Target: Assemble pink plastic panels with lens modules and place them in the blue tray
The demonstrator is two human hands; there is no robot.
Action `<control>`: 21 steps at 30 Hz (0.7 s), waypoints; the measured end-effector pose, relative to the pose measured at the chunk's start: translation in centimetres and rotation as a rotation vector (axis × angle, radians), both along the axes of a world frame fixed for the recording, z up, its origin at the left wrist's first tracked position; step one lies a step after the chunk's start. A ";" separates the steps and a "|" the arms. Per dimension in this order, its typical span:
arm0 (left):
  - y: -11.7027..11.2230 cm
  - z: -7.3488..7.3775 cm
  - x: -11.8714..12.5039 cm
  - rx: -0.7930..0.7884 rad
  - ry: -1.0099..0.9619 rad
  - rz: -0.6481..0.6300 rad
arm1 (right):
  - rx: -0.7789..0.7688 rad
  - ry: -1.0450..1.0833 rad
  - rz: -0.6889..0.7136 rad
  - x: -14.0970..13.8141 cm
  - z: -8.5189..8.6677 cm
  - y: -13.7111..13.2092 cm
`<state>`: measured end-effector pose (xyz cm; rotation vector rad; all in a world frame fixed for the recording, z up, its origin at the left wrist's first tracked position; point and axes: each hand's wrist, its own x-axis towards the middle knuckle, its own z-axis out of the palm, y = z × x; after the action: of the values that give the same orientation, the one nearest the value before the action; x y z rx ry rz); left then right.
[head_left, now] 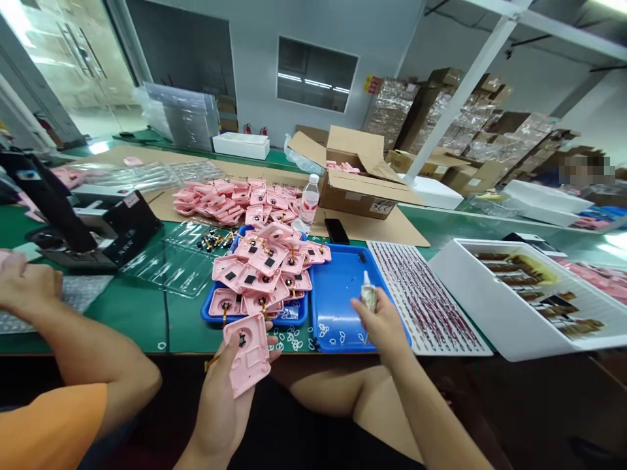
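My left hand (223, 398) is closed around a pink plastic shell (249, 369), its hollow inner side facing me, with a small black part seated near its top. Between the fingers of my right hand (385, 326) is a small glue tube (368, 297), its white nozzle pointing up, over a blue tray (337, 320). Just beyond my left hand, more pink shells (264, 261) with black parts and orange flex strips lie heaped in a second blue tray (206, 313). Small white rings (289, 339) are scattered along the table edge between the trays.
A water bottle (309, 199), a phone (336, 230) and an open cardboard box (360, 196) stand behind the trays. To the right are a white sheet with dark red strips (426, 294) and a white foam box (470, 287). A co-worker's arm (88, 339) reaches in at left beside a black machine (98, 228).
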<state>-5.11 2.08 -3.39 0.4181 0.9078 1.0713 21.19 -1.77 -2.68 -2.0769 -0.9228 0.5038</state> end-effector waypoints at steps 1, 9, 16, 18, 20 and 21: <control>0.3 -0.2 -0.3 -0.001 0.009 0.017 | -0.036 -0.071 -0.044 2.4 -0.3 1.9; 2.6 -0.1 -1.9 0.068 0.019 0.085 | -0.431 -0.429 -0.097 11.8 -2.1 13.2; 3.2 0.4 -3.4 0.108 0.021 0.187 | -0.528 -0.557 0.027 10.9 -3.5 14.1; 3.1 0.7 -3.4 0.112 0.008 0.187 | -0.514 -0.569 0.065 10.6 -3.7 13.9; 3.0 1.0 -3.3 0.102 -0.006 0.183 | -0.478 -0.568 0.085 10.3 -3.7 13.5; 2.9 1.2 -3.2 0.087 -0.015 0.184 | -0.449 -0.561 0.088 10.0 -3.6 13.1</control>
<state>-8.34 4.99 -2.16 0.4036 0.9012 1.2839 31.18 11.36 -6.25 -2.6652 -1.3173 0.1729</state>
